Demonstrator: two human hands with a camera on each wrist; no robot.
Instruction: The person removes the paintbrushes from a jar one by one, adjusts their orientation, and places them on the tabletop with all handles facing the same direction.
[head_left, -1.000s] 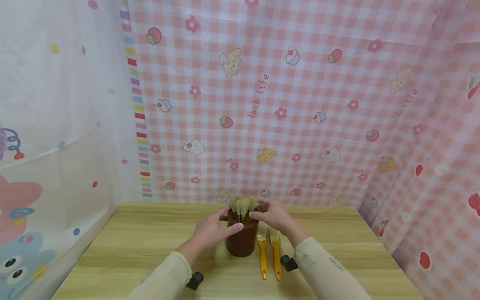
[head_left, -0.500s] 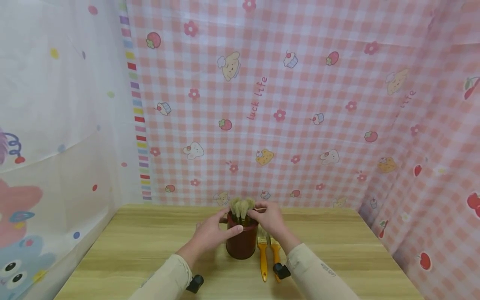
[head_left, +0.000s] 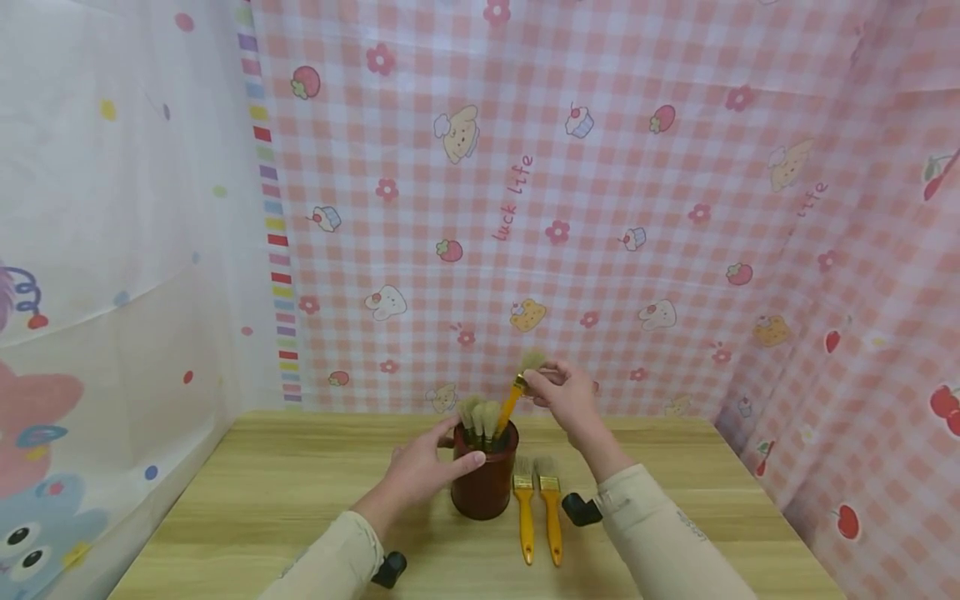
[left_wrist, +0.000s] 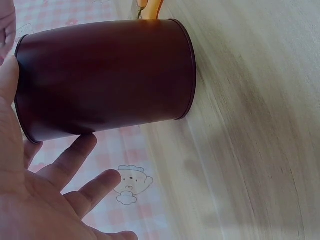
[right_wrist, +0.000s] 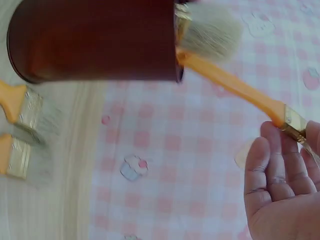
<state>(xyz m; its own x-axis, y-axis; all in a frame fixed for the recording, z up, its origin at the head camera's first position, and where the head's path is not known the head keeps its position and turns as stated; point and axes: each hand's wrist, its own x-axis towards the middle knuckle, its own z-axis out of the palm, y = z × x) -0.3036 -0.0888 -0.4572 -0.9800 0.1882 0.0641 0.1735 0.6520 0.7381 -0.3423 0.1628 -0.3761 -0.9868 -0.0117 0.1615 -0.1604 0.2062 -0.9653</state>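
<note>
A dark reddish-brown cylindrical cup (head_left: pixel 483 490) stands upright on the table, with several paintbrushes (head_left: pixel 480 414) in it, bristles up. My left hand (head_left: pixel 416 471) holds the cup near its rim, thumb at the near side; in the left wrist view a finger (left_wrist: pixel 82 147) touches the cup's wall while others spread away from it. My right hand (head_left: pixel 572 402) pinches a paintbrush (head_left: pixel 511 406) at its metal ferrule, above and right of the cup. This brush tilts right, and the end of its yellow-orange handle (right_wrist: pixel 230 82) is still at the cup's mouth.
Two flat paintbrushes with yellow-orange handles, a left one (head_left: pixel 527 521) and a right one (head_left: pixel 553 521), lie side by side on the wooden table (head_left: pixel 300 492), right of the cup. Behind the table hangs a pink checked cloth (head_left: pixel 420 275); a white cloth (head_left: pixel 150 250) hangs at left.
My right hand has risen from the cup's rim and moved up and right, drawing one paintbrush most of the way out. The left hand stays on the cup.
</note>
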